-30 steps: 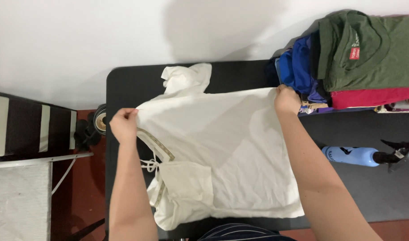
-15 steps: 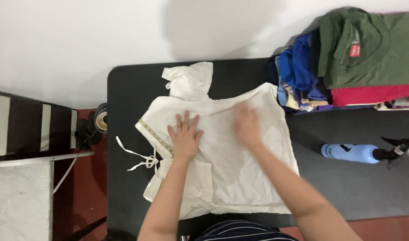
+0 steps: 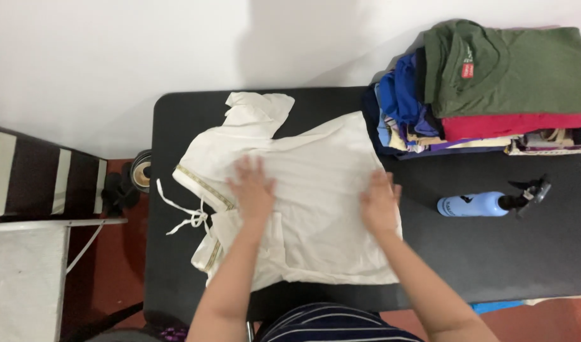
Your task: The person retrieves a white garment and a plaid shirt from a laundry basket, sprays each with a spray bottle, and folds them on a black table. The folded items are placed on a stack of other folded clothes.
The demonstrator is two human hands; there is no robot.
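Observation:
A cream-white garment (image 3: 303,177) with a gold-trimmed edge and a tie cord lies spread flat on the black table (image 3: 493,253). My left hand (image 3: 252,187) presses palm-down on its middle left, fingers spread, just right of the gold trim. My right hand (image 3: 380,202) lies flat on the garment's right edge, fingers apart. Neither hand grips anything. One sleeve (image 3: 255,109) sticks out at the far end of the cloth.
A stack of folded clothes (image 3: 493,88), green on top over red and blue, sits at the table's far right. A light blue spray bottle (image 3: 486,202) lies on its side to the right of the garment. Left of the table stand a striped surface (image 3: 31,177) and a white board (image 3: 21,278).
My hands let go of the garment's far corners and came down flat on it. Since half a second ago, my right hand has slid out to the right edge.

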